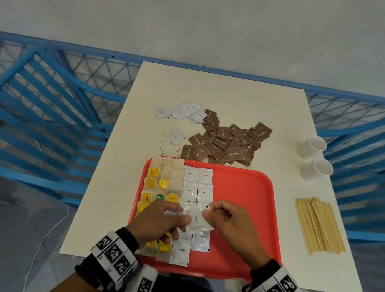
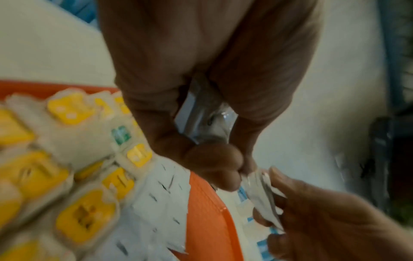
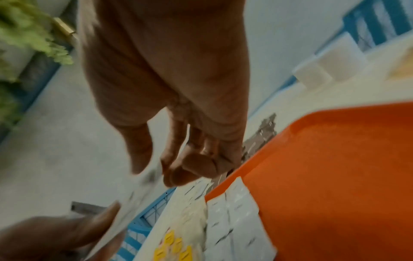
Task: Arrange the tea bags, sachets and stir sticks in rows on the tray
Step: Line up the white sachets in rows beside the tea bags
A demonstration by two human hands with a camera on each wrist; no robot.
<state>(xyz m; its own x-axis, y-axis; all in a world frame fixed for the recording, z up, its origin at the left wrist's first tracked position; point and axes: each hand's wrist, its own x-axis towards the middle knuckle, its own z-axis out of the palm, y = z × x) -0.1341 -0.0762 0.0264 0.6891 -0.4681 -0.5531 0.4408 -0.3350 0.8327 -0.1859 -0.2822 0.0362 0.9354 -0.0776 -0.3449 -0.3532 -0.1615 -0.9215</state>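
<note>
now both hands, left (image 1: 160, 218) and right (image 1: 231, 223), are pinching one coffee sachet (image 1: 197, 219); a slipping grip risks scattering rows on the tray (image 1: 248, 194).

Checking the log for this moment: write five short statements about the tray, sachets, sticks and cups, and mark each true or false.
1. Both hands hold a white coffee sachet above the red tray. True.
2. The brown sugar sachets lie in rows on the tray. False: they sit heaped on the table beyond it.
3. The stir sticks lie on the table right of the tray. True.
4. Tea bags fill the tray's right side. False: they line its left side.
5. Two white cups stand on the tray. False: they stand on the table.
</note>
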